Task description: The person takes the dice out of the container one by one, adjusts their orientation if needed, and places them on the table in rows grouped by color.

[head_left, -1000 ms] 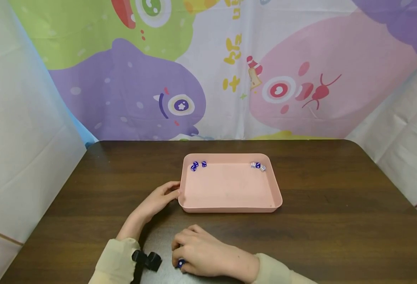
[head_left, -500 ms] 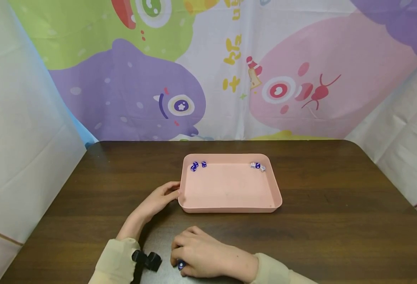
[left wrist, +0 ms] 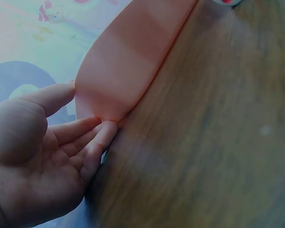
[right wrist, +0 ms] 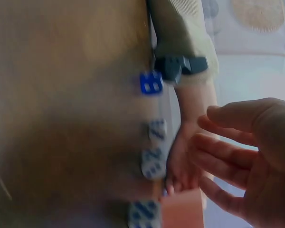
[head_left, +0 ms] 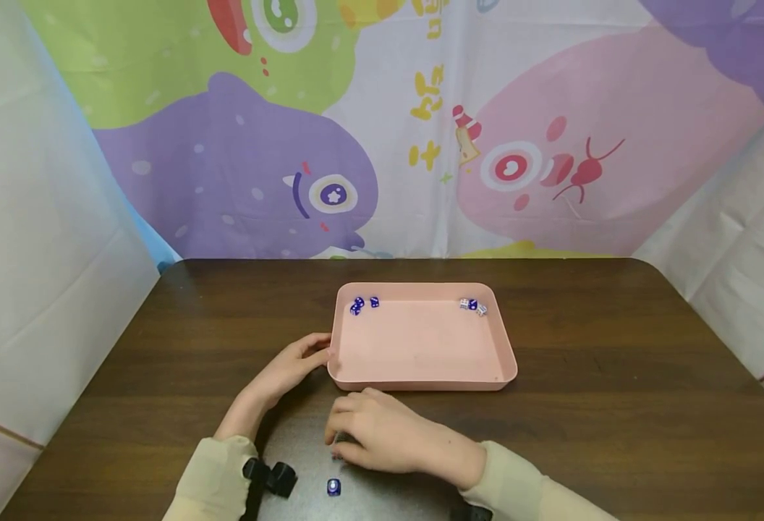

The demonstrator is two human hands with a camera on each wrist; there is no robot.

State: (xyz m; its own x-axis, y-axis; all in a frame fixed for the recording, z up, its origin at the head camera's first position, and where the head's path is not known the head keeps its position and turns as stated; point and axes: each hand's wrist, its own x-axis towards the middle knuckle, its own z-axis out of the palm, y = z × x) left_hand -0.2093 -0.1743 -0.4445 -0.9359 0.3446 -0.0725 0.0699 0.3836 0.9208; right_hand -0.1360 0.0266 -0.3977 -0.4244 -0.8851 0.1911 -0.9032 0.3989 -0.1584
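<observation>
My left hand point(head_left: 291, 369) touches the left wall of a pink tray point(head_left: 421, 386). In the left wrist view its thumb rests at the rim, and the fingertips meet the wall lower down. My right hand point(head_left: 388, 434) hovers in front of the tray with loosely bent fingers, and nothing shows between them in the right wrist view. Near it on the table lie a blue die point(right wrist: 151, 82) and white dice point(right wrist: 153, 164) with dark pips, in a rough row. From the head, the right hand mostly hides the white dice, while the blue die point(head_left: 333, 487) lies uncovered nearer the body.
Inside the tray, blue dice point(head_left: 359, 305) sit in the far left corner. Two white dice and a blue die point(head_left: 472, 305) sit in the far right corner. A black wrist mount point(head_left: 271, 476) is on the left sleeve. A patterned cloth point(head_left: 258, 166) hangs behind the table.
My right hand has moved away from the blue die, forward toward the tray, leaving that die in plain view. The left hand and the tray have stayed in place.
</observation>
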